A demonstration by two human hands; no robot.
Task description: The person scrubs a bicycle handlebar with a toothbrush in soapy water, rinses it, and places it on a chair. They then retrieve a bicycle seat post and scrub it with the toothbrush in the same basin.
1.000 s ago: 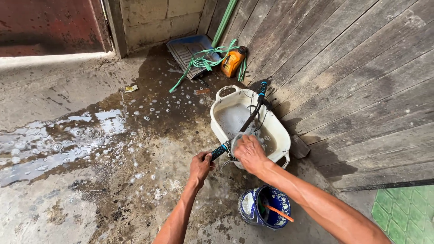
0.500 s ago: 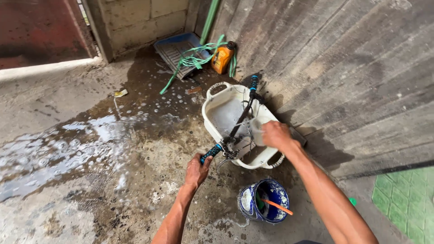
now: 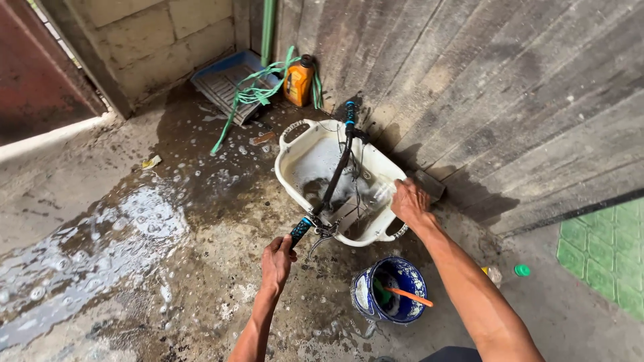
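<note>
Hands first: your left hand (image 3: 277, 258) is clenched on the teal-and-black grip of the black bicycle handlebar (image 3: 333, 181), which lies across the white plastic wash basin (image 3: 293, 175) of soapy water. Your right hand (image 3: 410, 201) has come off the bar's middle and now clamps the basin's near rim, tilting it up against the grey plank wall (image 3: 510, 100). Beside you stands a blue paint bucket (image 3: 392, 290); beyond, an orange bottle (image 3: 299, 80) and green hose (image 3: 251, 97).

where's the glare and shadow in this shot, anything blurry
Head view: sun glare on the wet concrete floor at left; hard shadows under the white tub and both hands, left, right; all fairly sharp, wide-angle bend at the edges.
</note>
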